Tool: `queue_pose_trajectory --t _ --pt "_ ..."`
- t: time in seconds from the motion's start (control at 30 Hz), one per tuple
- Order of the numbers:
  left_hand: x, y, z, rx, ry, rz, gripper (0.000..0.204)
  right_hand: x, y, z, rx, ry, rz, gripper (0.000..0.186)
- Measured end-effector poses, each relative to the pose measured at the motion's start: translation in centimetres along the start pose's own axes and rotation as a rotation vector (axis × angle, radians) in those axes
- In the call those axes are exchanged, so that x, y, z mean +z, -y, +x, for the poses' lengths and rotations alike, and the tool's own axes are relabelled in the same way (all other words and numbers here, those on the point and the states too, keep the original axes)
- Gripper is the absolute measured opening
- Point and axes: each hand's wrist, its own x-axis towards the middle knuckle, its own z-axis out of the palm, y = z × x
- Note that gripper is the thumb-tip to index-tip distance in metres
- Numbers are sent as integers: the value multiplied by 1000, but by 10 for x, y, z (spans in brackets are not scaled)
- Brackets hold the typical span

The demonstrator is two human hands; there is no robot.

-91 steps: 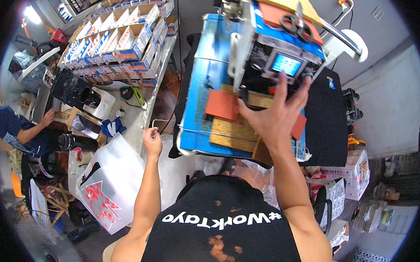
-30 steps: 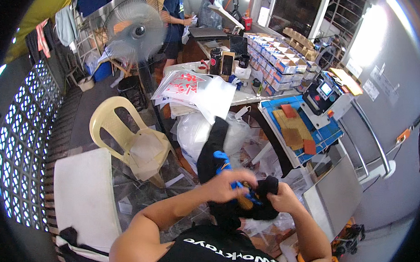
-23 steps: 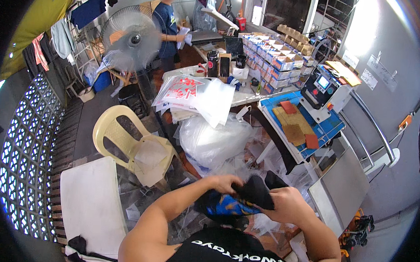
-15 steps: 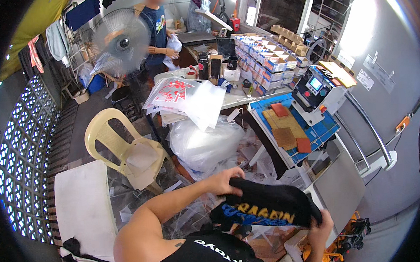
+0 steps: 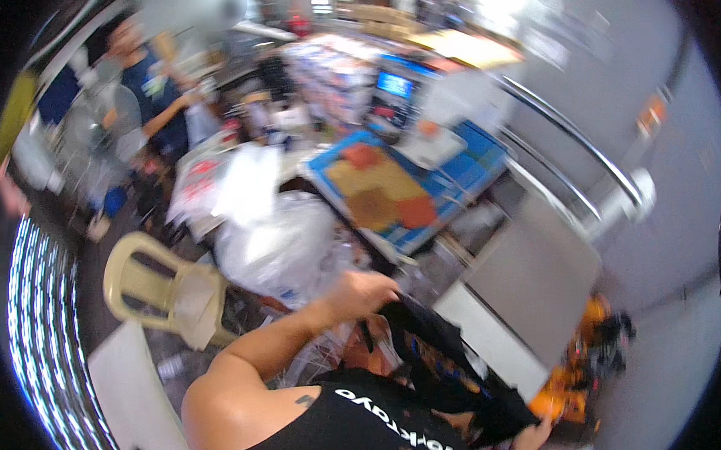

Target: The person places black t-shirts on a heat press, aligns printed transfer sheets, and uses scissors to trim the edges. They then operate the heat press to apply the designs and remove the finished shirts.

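Observation:
A black T-shirt (image 5: 420, 324) hangs stretched on a slant between my two hands, low in the view. My left hand (image 5: 363, 293) is closed on its upper left end, above my forearm. Down at the lower right, my right hand (image 5: 535, 438) grips the other end, its fingers smeared by motion. The shirt's printed front is folded and blurred, so little of the print shows. Just beyond the shirt is a grey flat platen (image 5: 531, 273) on a white base.
Ahead stands a machine with a lit screen (image 5: 395, 86) and a blue work surface (image 5: 331, 159) bearing tan and orange pads. A clear plastic bag (image 5: 275, 245), a cream chair (image 5: 145, 284) and a co-worker (image 5: 153, 87) are to the left. Metal rails (image 5: 569, 142) project from the right.
The view has swung right, bringing the machine and grey platen closer to the middle. The shirt, earlier bunched with its print facing up, now slants down to my lowered right hand.

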Motion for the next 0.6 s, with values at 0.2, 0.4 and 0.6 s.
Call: queue_pose_trajectory --t 0.2,0.4,0.6 --pt "-28 -13 175 -52 186 -274 25 -103 67 104 -218 -77 26 19" --pt "25 -8 386 -97 201 78 29 -140 148 274 -229 -359 -137 22" --pt "151 84 512 -74 324 212 28 -72 107 477 -121 -398 -514 34"
